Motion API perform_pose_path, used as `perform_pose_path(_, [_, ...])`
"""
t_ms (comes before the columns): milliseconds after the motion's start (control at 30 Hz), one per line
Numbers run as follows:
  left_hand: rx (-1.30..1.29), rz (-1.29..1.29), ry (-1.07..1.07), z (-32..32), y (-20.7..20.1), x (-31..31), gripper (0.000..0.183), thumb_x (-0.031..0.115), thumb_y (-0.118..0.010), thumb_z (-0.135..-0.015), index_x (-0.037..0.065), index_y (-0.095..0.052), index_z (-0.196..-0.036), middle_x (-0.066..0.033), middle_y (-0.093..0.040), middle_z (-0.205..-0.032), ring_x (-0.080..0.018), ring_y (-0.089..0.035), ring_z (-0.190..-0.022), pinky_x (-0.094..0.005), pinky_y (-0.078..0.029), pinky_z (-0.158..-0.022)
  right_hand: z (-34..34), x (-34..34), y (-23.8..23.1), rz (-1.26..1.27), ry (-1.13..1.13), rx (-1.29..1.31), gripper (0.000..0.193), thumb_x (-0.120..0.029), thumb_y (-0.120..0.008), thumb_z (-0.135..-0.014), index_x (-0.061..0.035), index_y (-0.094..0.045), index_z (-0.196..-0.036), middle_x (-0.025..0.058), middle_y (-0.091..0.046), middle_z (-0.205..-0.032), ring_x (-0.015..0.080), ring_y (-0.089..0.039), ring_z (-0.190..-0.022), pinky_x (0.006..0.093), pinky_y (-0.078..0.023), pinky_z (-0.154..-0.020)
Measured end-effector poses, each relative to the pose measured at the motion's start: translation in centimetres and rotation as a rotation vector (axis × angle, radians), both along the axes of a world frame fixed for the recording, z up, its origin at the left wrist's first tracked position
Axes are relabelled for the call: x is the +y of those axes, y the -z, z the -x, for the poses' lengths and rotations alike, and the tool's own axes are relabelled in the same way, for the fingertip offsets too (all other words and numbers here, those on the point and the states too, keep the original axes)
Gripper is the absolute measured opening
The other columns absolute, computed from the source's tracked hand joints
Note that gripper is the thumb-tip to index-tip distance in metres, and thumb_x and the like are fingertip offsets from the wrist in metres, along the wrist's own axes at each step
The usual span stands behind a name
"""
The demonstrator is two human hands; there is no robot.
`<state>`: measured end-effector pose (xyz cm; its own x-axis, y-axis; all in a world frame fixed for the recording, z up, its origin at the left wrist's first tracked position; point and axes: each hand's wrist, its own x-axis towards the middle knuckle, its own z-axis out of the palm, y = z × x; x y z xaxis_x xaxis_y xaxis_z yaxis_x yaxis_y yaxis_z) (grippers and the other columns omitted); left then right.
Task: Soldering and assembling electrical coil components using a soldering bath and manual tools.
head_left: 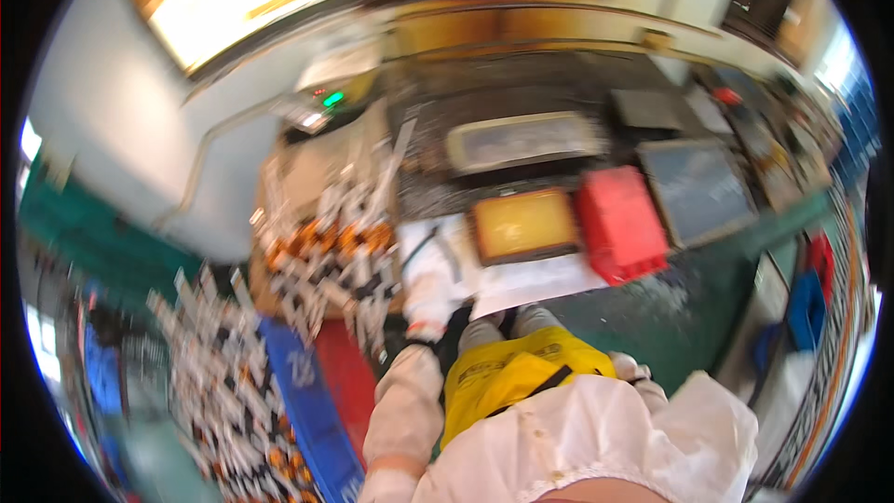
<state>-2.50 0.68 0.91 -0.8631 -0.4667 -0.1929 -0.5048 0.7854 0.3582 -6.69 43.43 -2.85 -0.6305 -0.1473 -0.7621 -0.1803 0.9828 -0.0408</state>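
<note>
The left hand (pixel 431 287), in white, is out over the white paper (pixel 540 282) on the bench, beside a thin dark piece (pixel 421 246) that lies or is held at its fingertips; blur hides the grip, so I cannot tell whether the fingers are closed on it. The right hand (pixel 629 369) hangs low beside the yellow apron (pixel 521 374), well apart from the bench things, and whether it is curled or holding anything cannot be made out. How far the work has come is hard to judge — a dense pile (pixel 326 247) of pale strips with orange and black parts lies on cardboard (pixel 312 156) just left of the left hand, and a second heap (pixel 233 368) of similar strips spreads left of the blue panel (pixel 307 401). Much seems to have been gathered, yet nothing marks either lot as finished or waiting. By the paper's far edge sits the yellow block (pixel 524 224), with the red bin (pixel 622 222) just right of it; neither hand is touching them. The paper shows no orderly row of pieces, so any count of what is done or left would be a guess. Motion blur smears the pile and the scale (pixel 321 107) behind it, the second heap runs off the lower edge, the right fingers are mostly hidden — and the bin's inside does not show clearly.
</note>
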Motion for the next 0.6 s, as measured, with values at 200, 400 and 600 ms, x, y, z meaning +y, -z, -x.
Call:
perform_pose_path(200, [0.053, 0.131, 0.166, -3.8, -0.3, -0.8, 0.031, 0.020, -0.071, -0.073, 0.005, -0.055, -0.095, -0.0164, -0.056, -0.099, -0.0344, -0.056, -0.094, -0.0428, -0.048, -0.080, -0.3, 2.7, 1.1, 0.006, 0.191, 0.086, 0.037, -0.035, -0.053, -0.085, -0.0126, -0.066, -0.111, 0.0098, -0.059, -0.125, 0.0234, -0.056, -0.117, 0.0430, -0.047, -0.090])
perform_pose_path(400, [0.133, 0.126, 0.257, -4.3, 2.8, -2.0, 0.036, 0.026, -0.074, -0.071, 0.000, -0.055, -0.088, -0.0211, -0.054, -0.094, -0.0424, -0.052, -0.093, -0.0481, -0.042, -0.086, -2.4, 4.6, -3.3, -0.055, 0.697, 0.061, 0.038, -0.035, -0.050, -0.086, -0.0132, -0.064, -0.115, 0.0090, -0.057, -0.128, 0.0245, -0.054, -0.119, 0.0425, -0.044, -0.093])
perform_pose_path(600, [0.006, 0.073, 0.561, 4.6, 2.1, -0.7, 0.037, 0.028, -0.069, -0.075, -0.001, -0.058, -0.095, -0.0225, -0.059, -0.099, -0.0400, -0.056, -0.097, -0.0460, -0.044, -0.086, -4.6, 9.7, -6.1, -0.101, 1.004, -0.054, 0.041, -0.034, -0.047, -0.088, -0.0140, -0.060, -0.121, 0.0080, -0.055, -0.131, 0.0259, -0.051, -0.122, 0.0420, -0.042, -0.098])
